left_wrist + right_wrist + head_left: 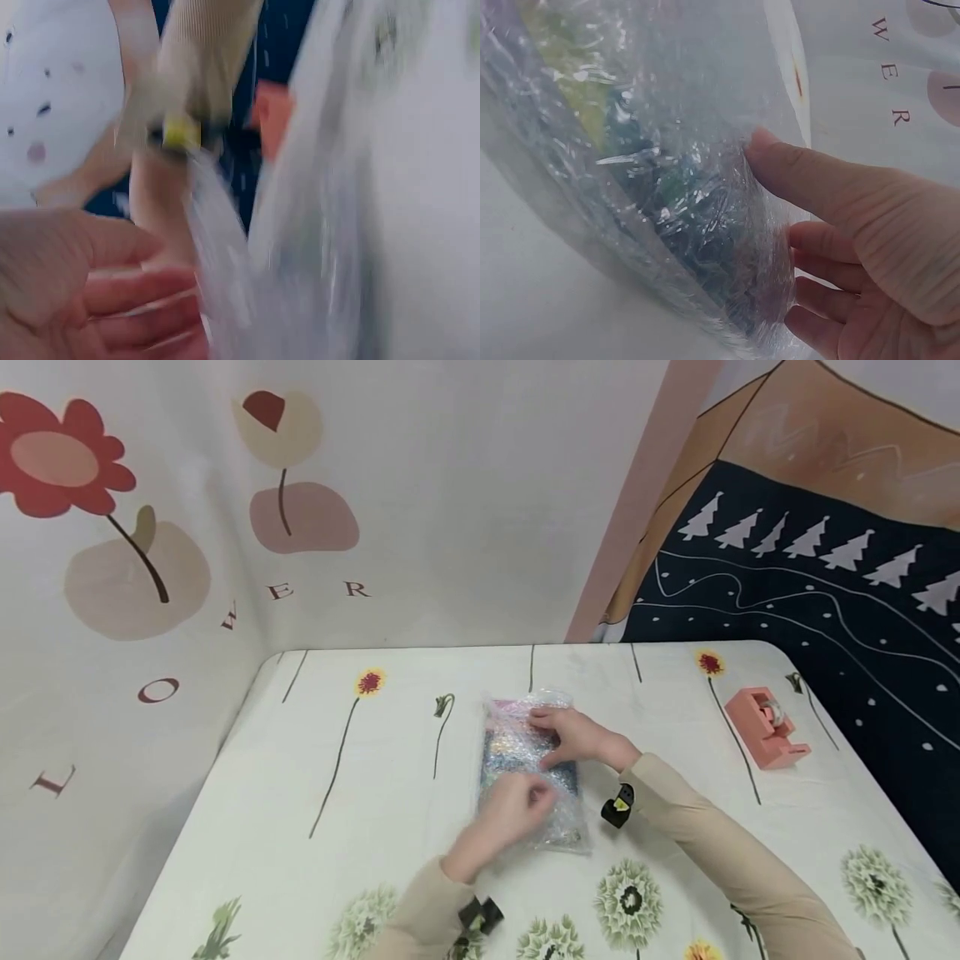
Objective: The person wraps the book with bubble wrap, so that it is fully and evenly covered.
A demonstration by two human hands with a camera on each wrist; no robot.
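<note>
A flat rectangular package in clear bubble wrap (501, 770) lies on the table; pink, yellow and blue colours show through. My right hand (573, 735) rests on its upper right part, thumb and index spread apart. In the right wrist view, the thumb (802, 169) and fingertips touch the crinkled wrap. Lower down, my left hand (513, 810) is blurred over the package, with fingers curled and the thumb near the index. Loose wrap (232, 277) stands up at the left fingertips, which appear to pinch its edge.
A pink tape dispenser (765, 727) with a roll in it stands at the right of the table. The flower-print tablecloth (262, 760) meets a printed curtain (465, 510) at the back and left. Dark cloth with white trees (810, 585) hangs beyond the right edge.
</note>
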